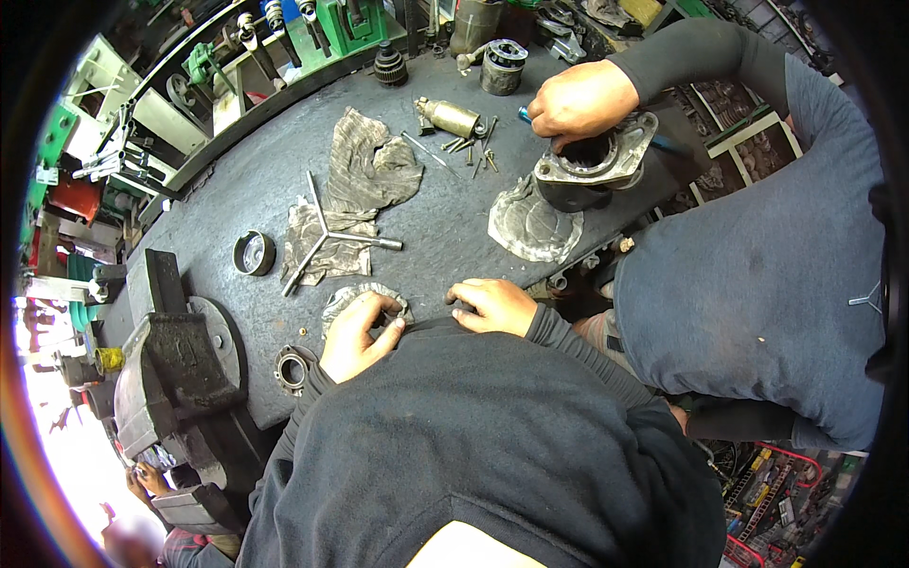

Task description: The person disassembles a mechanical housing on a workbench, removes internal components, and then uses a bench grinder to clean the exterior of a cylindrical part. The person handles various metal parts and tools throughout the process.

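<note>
My left hand rests at the near edge of the workbench, half curled, with thumb and forefinger apart. It lies against a crumpled grey rag and partly covers it. Farther right, my right hand sits loosely bent on the same edge, its thumb parted from the fingers and nothing visible in it. Beyond my left hand, a three-way socket wrench lies across a dirty striped cloth. A round flanged metal part is left of my left wrist.
A co-worker's hand reaches over a flanged metal housing at the right. A large bench vise stands left. Farther back lie a dark ring, another rag, a cylindrical motor, bolts and gears.
</note>
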{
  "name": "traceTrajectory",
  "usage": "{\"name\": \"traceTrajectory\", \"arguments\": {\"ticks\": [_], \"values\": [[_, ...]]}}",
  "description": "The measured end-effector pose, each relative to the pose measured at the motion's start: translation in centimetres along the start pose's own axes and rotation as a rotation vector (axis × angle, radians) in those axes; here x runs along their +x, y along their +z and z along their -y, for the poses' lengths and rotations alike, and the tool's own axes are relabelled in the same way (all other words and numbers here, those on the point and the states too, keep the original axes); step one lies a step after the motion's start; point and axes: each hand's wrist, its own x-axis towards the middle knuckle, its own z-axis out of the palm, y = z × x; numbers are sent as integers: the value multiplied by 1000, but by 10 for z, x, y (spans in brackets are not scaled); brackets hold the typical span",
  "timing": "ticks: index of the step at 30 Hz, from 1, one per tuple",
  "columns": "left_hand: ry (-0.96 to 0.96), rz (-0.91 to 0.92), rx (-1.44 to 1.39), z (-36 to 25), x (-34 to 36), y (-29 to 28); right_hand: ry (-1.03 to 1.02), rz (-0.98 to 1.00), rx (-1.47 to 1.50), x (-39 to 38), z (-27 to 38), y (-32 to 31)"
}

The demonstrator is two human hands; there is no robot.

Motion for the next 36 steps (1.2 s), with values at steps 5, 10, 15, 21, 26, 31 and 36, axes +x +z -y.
{"name": "traceTrajectory", "arguments": {"ticks": [5,10,15,21,26,31,36], "values": [[5,4,-3,1,0,-1,13,-8,5,1,0,1],[54,-28,7,0,-2,-2,8,-8,1,1,5,-4],[23,-28,9,4,-6,-6,-56,-5,2,9,5,4],[9,23,-24,0,-1,1,29,-8,18,2,3,-3],[22,27,-2,4,-1,0,279,-108,286,21,-7,-16],[70,50,9,-1,5,2,627,-166,704,91,-69,-43],[17,33,-17,5,-3,1,766,-157,608,116,-73,-49]]}}
